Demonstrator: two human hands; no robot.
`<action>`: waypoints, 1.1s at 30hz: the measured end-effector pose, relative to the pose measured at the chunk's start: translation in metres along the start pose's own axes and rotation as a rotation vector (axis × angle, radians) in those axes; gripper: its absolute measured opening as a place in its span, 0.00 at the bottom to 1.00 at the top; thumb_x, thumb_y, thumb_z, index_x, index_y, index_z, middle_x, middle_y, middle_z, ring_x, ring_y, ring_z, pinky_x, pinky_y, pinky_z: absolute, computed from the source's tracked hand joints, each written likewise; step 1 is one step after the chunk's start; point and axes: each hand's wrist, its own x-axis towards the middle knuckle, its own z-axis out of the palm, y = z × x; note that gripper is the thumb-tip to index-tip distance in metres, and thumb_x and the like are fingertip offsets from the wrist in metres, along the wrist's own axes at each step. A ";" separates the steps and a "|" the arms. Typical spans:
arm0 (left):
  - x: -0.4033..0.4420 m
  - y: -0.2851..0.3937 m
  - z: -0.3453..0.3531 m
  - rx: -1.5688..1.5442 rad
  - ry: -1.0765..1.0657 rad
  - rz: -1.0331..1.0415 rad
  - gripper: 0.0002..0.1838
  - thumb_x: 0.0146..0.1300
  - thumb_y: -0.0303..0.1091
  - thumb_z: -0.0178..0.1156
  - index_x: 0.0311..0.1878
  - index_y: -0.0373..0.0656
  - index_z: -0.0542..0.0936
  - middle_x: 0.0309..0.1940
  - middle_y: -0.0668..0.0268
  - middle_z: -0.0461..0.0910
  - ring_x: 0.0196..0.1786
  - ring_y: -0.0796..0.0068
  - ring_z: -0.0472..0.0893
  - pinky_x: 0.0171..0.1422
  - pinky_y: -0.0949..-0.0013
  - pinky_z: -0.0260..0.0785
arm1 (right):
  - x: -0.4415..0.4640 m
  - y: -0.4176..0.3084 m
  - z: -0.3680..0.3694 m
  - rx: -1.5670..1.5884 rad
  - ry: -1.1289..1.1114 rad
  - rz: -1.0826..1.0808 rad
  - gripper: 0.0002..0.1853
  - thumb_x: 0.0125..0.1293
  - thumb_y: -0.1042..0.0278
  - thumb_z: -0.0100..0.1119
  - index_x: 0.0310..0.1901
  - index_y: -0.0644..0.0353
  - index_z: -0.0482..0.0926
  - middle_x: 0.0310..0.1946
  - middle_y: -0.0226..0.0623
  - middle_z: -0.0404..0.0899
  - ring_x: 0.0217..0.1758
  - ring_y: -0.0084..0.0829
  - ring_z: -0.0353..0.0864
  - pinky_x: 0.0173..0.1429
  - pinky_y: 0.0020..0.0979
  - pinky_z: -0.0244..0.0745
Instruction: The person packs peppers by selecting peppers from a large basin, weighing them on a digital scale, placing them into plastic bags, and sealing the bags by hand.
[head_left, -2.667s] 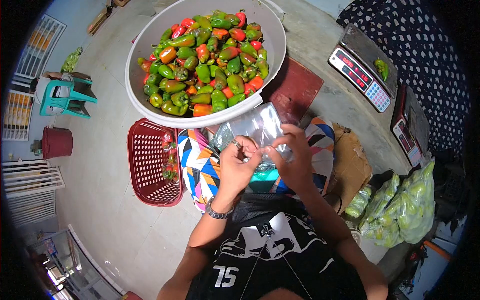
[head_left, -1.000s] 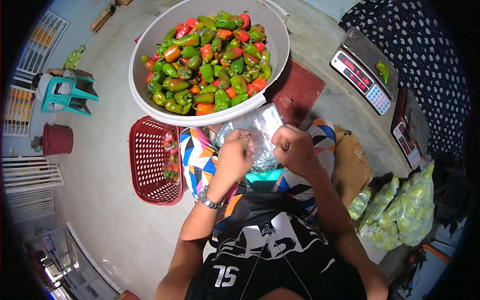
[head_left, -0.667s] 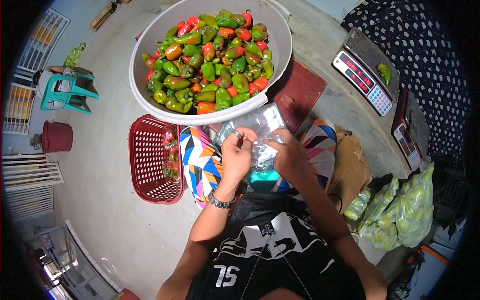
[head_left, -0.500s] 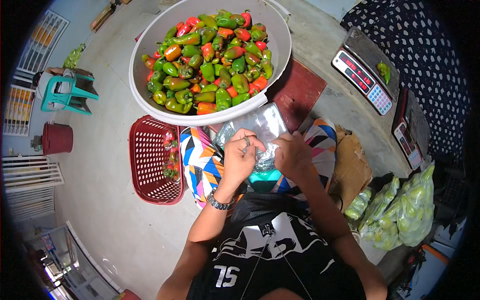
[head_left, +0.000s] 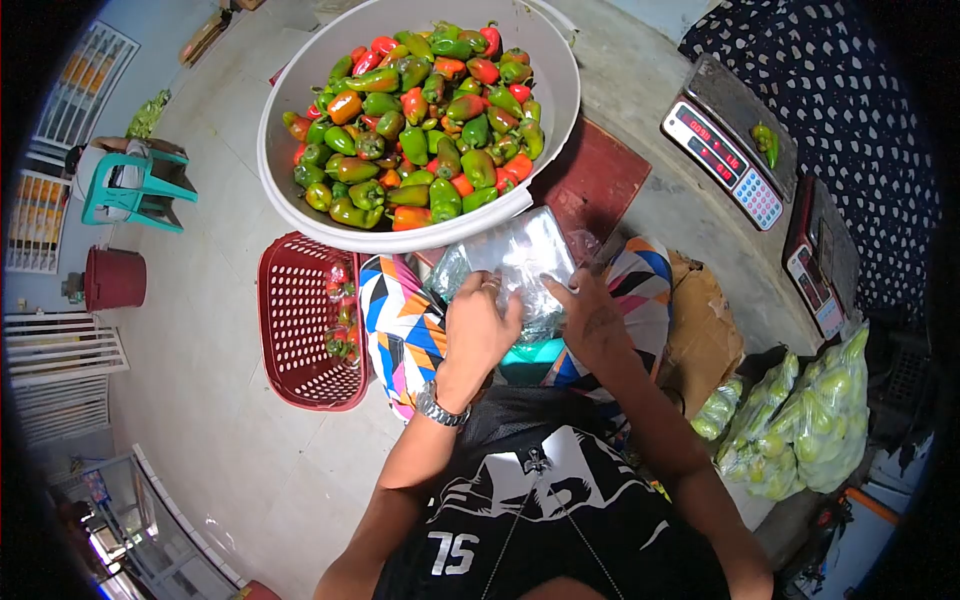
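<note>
A stack of clear plastic bags [head_left: 520, 250] lies between my knees, over something teal [head_left: 530, 362]. My left hand [head_left: 482, 325] rests at the left side of the bags, its thumb apart from the fingers. On their right side is my right hand [head_left: 590, 315], fingers spread, touching the plastic; a loose clear piece shows just beyond it. Beyond the bags stands a large pale tub [head_left: 275, 180] full of red, green and orange peppers [head_left: 415, 140].
A red perforated basket [head_left: 290, 330] with packed peppers stands left. At right are two digital scales [head_left: 720, 160] [head_left: 815, 270], one bearing a green pepper [head_left: 767, 143], bags of green produce [head_left: 820, 420] and cardboard [head_left: 700, 330]. A teal chair [head_left: 130, 190] stands far left.
My fingers were pinched together over the bags earlier; now both hands have moved a little apart and their fingers have opened onto the plastic. The tub and basket look unchanged.
</note>
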 end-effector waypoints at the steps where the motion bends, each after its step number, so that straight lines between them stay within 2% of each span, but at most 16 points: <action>1: 0.001 0.000 0.001 0.018 0.015 -0.009 0.09 0.57 0.21 0.62 0.40 0.28 0.85 0.43 0.43 0.82 0.42 0.43 0.85 0.50 0.49 0.78 | 0.001 -0.004 -0.008 0.018 -0.094 -0.001 0.19 0.63 0.76 0.57 0.55 0.53 0.87 0.46 0.44 0.76 0.52 0.49 0.79 0.51 0.46 0.78; 5: 0.004 -0.017 0.012 0.054 0.014 -0.046 0.08 0.55 0.23 0.64 0.38 0.31 0.86 0.41 0.46 0.84 0.42 0.43 0.84 0.49 0.50 0.78 | 0.003 -0.008 -0.017 -0.018 -0.196 -0.023 0.20 0.64 0.74 0.57 0.57 0.51 0.86 0.48 0.43 0.76 0.53 0.49 0.80 0.51 0.47 0.79; 8: 0.002 -0.021 0.009 0.109 -0.081 0.095 0.12 0.50 0.23 0.65 0.40 0.34 0.86 0.46 0.49 0.83 0.47 0.47 0.83 0.52 0.52 0.79 | 0.018 -0.003 -0.042 0.027 0.013 0.037 0.19 0.55 0.81 0.62 0.50 0.56 0.84 0.41 0.42 0.75 0.42 0.48 0.80 0.47 0.43 0.77; 10: -0.001 -0.005 -0.002 0.196 -0.103 0.255 0.13 0.49 0.21 0.63 0.41 0.32 0.86 0.48 0.50 0.81 0.49 0.47 0.82 0.53 0.53 0.79 | 0.032 0.008 -0.044 0.129 0.142 -0.174 0.16 0.56 0.80 0.66 0.47 0.57 0.84 0.39 0.41 0.76 0.40 0.46 0.81 0.43 0.42 0.78; 11: -0.005 -0.007 -0.004 0.231 -0.239 0.232 0.22 0.49 0.17 0.60 0.51 0.30 0.84 0.59 0.48 0.79 0.54 0.45 0.81 0.57 0.53 0.80 | 0.047 0.012 -0.044 0.235 0.156 -0.227 0.14 0.57 0.78 0.68 0.46 0.57 0.85 0.39 0.41 0.77 0.40 0.45 0.82 0.42 0.42 0.78; 14: -0.011 -0.012 -0.010 0.050 -0.221 0.198 0.31 0.48 0.15 0.60 0.61 0.27 0.80 0.64 0.45 0.79 0.57 0.41 0.81 0.62 0.53 0.78 | 0.115 0.015 -0.043 0.657 0.085 -0.271 0.09 0.61 0.72 0.72 0.42 0.59 0.85 0.38 0.41 0.80 0.40 0.44 0.83 0.43 0.41 0.79; 16: -0.018 -0.013 -0.014 0.019 -0.244 0.104 0.34 0.48 0.14 0.60 0.65 0.28 0.77 0.66 0.44 0.77 0.59 0.41 0.81 0.65 0.54 0.77 | 0.173 -0.005 -0.055 0.467 0.157 -0.209 0.11 0.62 0.62 0.71 0.45 0.55 0.86 0.34 0.46 0.85 0.45 0.47 0.88 0.52 0.48 0.81; 18: -0.027 -0.013 -0.017 -0.014 -0.255 0.044 0.36 0.49 0.14 0.60 0.67 0.28 0.75 0.66 0.43 0.78 0.61 0.42 0.82 0.67 0.54 0.76 | 0.227 -0.013 -0.022 0.339 0.039 -0.046 0.17 0.63 0.55 0.72 0.46 0.58 0.86 0.41 0.49 0.88 0.49 0.45 0.89 0.54 0.48 0.82; 20: -0.035 -0.011 -0.017 -0.051 -0.256 0.019 0.35 0.50 0.15 0.60 0.68 0.28 0.75 0.64 0.42 0.79 0.62 0.45 0.82 0.69 0.55 0.76 | 0.256 -0.014 0.030 -0.080 -0.078 -0.045 0.25 0.60 0.53 0.73 0.51 0.65 0.83 0.43 0.54 0.88 0.44 0.46 0.89 0.47 0.38 0.82; 23: -0.037 -0.011 -0.022 -0.087 -0.319 -0.023 0.34 0.52 0.17 0.61 0.68 0.30 0.75 0.65 0.43 0.78 0.65 0.47 0.81 0.69 0.55 0.76 | 0.296 -0.013 0.073 -0.372 -0.340 -0.061 0.31 0.58 0.49 0.72 0.53 0.68 0.81 0.42 0.55 0.88 0.42 0.43 0.89 0.48 0.38 0.82; 26: -0.042 -0.021 -0.022 -0.107 -0.299 -0.005 0.34 0.54 0.18 0.62 0.69 0.31 0.75 0.65 0.43 0.79 0.63 0.47 0.82 0.67 0.56 0.77 | 0.289 -0.037 0.005 0.400 -0.525 0.198 0.30 0.60 0.48 0.69 0.52 0.68 0.82 0.50 0.50 0.87 0.45 0.38 0.88 0.52 0.38 0.80; 27: -0.042 -0.027 -0.022 -0.096 -0.293 0.004 0.34 0.54 0.19 0.63 0.69 0.32 0.75 0.65 0.44 0.79 0.62 0.46 0.82 0.66 0.56 0.78 | 0.302 -0.035 0.003 0.595 -0.738 0.189 0.37 0.61 0.41 0.67 0.58 0.70 0.81 0.56 0.50 0.84 0.44 0.35 0.86 0.52 0.40 0.80; 30: -0.041 -0.033 -0.020 -0.090 -0.311 0.011 0.34 0.56 0.20 0.63 0.70 0.33 0.75 0.65 0.44 0.78 0.60 0.45 0.83 0.64 0.55 0.78 | 0.286 -0.046 0.010 0.422 -0.837 0.256 0.44 0.67 0.32 0.60 0.66 0.72 0.77 0.62 0.55 0.81 0.52 0.40 0.86 0.60 0.38 0.78; 31: -0.039 -0.034 -0.020 -0.093 -0.325 0.014 0.33 0.56 0.20 0.63 0.69 0.33 0.75 0.65 0.44 0.79 0.60 0.45 0.83 0.64 0.55 0.78 | 0.279 -0.046 0.027 0.421 -0.772 0.103 0.49 0.73 0.26 0.49 0.71 0.73 0.71 0.69 0.60 0.75 0.67 0.47 0.80 0.72 0.38 0.71; 32: -0.036 -0.032 -0.020 -0.100 -0.334 0.029 0.32 0.57 0.19 0.61 0.68 0.32 0.76 0.64 0.44 0.79 0.60 0.45 0.83 0.64 0.55 0.78 | 0.279 -0.041 0.039 0.375 -0.776 0.060 0.48 0.76 0.24 0.41 0.71 0.69 0.74 0.72 0.62 0.70 0.78 0.52 0.68 0.81 0.42 0.60; 33: -0.035 -0.030 -0.021 -0.107 -0.339 0.040 0.30 0.57 0.17 0.60 0.67 0.31 0.77 0.63 0.44 0.80 0.61 0.46 0.83 0.65 0.55 0.79 | 0.276 -0.046 0.038 0.355 -0.751 -0.003 0.49 0.75 0.23 0.41 0.70 0.69 0.75 0.74 0.61 0.68 0.79 0.56 0.66 0.82 0.47 0.57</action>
